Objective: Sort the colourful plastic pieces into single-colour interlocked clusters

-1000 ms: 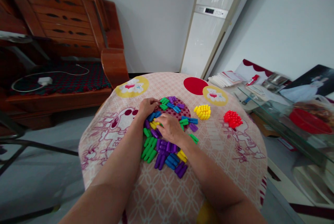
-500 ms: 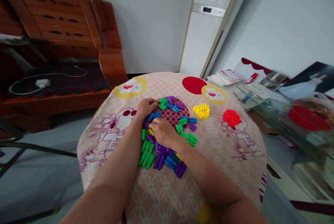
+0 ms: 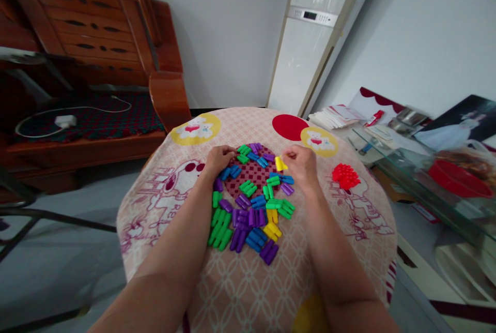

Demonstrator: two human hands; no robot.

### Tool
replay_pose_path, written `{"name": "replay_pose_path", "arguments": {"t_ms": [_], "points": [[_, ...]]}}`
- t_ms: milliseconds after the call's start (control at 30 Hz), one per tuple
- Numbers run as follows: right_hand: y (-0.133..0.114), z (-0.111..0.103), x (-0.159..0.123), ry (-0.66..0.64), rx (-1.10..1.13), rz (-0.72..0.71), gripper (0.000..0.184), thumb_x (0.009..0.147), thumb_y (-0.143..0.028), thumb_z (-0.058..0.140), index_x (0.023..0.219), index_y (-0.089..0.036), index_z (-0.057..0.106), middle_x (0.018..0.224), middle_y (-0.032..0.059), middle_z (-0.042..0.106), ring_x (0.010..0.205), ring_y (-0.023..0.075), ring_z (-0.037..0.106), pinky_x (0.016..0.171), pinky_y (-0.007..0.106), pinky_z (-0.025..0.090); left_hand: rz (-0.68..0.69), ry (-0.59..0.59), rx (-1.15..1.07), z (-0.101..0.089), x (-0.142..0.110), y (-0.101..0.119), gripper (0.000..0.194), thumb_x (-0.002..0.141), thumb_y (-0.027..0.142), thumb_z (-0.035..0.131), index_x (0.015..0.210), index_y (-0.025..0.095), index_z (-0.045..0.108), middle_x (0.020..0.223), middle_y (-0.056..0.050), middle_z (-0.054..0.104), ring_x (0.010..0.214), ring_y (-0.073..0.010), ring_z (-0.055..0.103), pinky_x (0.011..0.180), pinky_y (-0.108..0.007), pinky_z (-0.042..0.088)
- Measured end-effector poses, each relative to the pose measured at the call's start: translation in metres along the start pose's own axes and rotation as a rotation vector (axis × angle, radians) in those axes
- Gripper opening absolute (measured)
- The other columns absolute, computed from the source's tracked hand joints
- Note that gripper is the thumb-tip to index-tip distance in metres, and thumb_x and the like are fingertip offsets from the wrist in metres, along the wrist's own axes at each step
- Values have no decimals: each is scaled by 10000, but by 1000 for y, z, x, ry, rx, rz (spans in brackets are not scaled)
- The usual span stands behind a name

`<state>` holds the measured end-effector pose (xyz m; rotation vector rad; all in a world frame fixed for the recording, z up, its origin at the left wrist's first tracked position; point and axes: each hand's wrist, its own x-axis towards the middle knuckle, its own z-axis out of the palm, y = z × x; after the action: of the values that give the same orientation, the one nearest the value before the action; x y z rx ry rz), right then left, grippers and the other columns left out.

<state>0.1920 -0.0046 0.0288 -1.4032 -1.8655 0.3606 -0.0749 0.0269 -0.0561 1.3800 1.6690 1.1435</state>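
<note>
My right hand is over the right part of the table, its fingers curled in at a yellow plastic building block that pokes out to their left. The hand covers the spot where a yellow pile stood. At the upper left of the block group, my left hand rests with its fingers pressed together; whatever they hold is too small to make out. Just below it lie blue blocks. Green blocks, purple blocks and two yellow blocks are spread between my forearms.
A pile of red blocks sits at the right on the patterned tablecloth. A glass shelf with a red bowl stands beyond the right edge. A wooden bench is at the left, a white air conditioner behind.
My right hand has moved right, from the middle of the blocks to the yellow pile, and a yellow block has left the left part of the group. My left hand has stayed put.
</note>
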Motion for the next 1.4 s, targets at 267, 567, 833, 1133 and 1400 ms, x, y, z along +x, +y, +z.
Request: {"name": "replay_pose_path", "arguments": {"t_ms": [267,567,833,1133,1400], "points": [[80,-55,7,353,-544,325,241,775,-169,524,857,-144,748,866,160,736,833,279,668,786,368,481,12,15,28,1,3,-3,254,781,218,596,970,173,760,709,-21,729,590,-128,637,597,-219,516],[119,-38,3,107,-450,388,191,776,-228,588,776,-156,765,742,137,732,786,252,700,711,299,501,8,5,19,0,1,-2,251,781,225,603,970,175,761,717,-21,732,605,-133,646,612,-227,527],[126,-30,3,78,-187,482,258,802,-274,541,629,-166,700,522,57,633,442,170,602,462,245,469,17,19,44,0,0,0,253,777,213,599,969,166,758,677,-20,711,597,-145,647,602,-238,519],[127,-35,4,-7,219,688,201,799,-302,616,780,-130,719,438,12,586,460,198,632,467,274,543,8,16,-2,2,2,-4,227,773,217,606,937,174,756,640,-1,692,577,-128,625,599,-224,512],[124,-24,4,109,100,615,280,840,-317,544,829,-123,746,636,104,698,582,210,689,529,254,523,7,18,-4,1,0,0,223,770,191,600,930,167,752,631,0,682,572,-127,621,569,-214,499]]}}
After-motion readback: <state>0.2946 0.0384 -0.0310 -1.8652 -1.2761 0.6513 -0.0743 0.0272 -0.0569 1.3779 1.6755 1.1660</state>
